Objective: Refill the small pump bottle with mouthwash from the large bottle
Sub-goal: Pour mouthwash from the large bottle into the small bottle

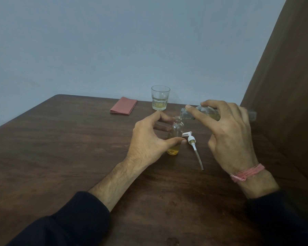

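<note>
As two hands (149,139) (228,132) pour, two bottles (176,134) (208,113), one pump (192,140), one glass (160,100)

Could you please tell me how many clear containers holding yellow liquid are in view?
3: a glass tumbler at the table's far edge, a small upright bottle in the left hand, a large tilted bottle in the right.

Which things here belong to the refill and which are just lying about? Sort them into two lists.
Part of the job:
small bottle, steadied upright by the left hand
large bottle, tipped to the small bottle's mouth by the right hand
pump head, lying on the table beside the small bottle

Lying about:
glass with a little yellowish liquid
folded pink cloth
</note>
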Available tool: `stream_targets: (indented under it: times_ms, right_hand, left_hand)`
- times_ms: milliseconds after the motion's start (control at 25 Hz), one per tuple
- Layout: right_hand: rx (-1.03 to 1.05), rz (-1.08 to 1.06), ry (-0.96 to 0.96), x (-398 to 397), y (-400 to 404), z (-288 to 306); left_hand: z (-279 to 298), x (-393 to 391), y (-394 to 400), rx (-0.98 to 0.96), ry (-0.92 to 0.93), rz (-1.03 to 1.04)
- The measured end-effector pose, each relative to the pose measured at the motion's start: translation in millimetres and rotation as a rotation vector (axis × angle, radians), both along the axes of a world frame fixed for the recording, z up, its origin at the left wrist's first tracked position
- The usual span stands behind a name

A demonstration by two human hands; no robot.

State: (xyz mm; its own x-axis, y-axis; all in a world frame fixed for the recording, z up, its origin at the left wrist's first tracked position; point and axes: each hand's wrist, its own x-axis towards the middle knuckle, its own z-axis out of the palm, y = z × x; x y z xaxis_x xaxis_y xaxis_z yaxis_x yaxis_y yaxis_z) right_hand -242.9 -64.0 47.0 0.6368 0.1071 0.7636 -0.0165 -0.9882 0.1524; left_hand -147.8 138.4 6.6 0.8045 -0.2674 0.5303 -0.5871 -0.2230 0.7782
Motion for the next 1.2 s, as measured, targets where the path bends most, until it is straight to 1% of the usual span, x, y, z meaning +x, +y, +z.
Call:
stream_targets:
  times_ms: [1200]
  right_hand:
    - [0.010, 0.001, 0.008, -1.1, 2.6, 2.7]
  left_hand:
    - [0.6, 0.5, 0.2, 0.012, -0.009, -0.008]
